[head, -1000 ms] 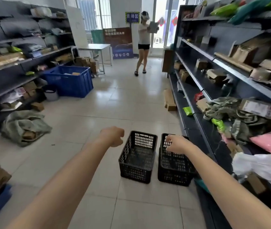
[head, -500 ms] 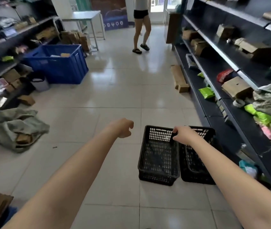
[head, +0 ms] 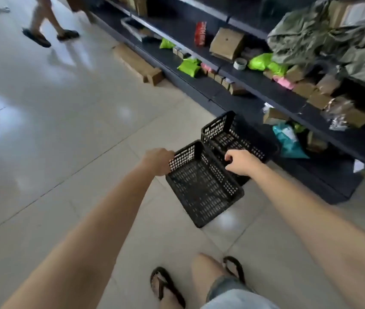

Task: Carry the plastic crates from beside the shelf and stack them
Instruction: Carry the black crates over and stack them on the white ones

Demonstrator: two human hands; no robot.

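Two black perforated plastic crates stand side by side on the tiled floor beside the dark shelf [head: 201, 88]. The near crate [head: 203, 192] is empty and lies between my hands. My left hand [head: 158, 161] is closed on its far left rim corner. Over its right rim, at the gap between the two crates, the fingers of my right hand [head: 239, 162] are curled. The far crate [head: 226, 132] sits against the shelf base, partly hidden by my right hand. Whether the near crate is off the floor I cannot tell.
The shelf on the right holds cardboard boxes, green bags and a grey-green cloth heap [head: 333, 36]. A long cardboard box [head: 139, 63] lies on the floor by its base. Another person's feet [head: 50, 34] are at top left. My sandalled feet [head: 166, 286] are below.
I have stepped closer and my view has tilted down. My left hand has come from the air onto the near crate's left rim; my right hand has settled on its right rim.
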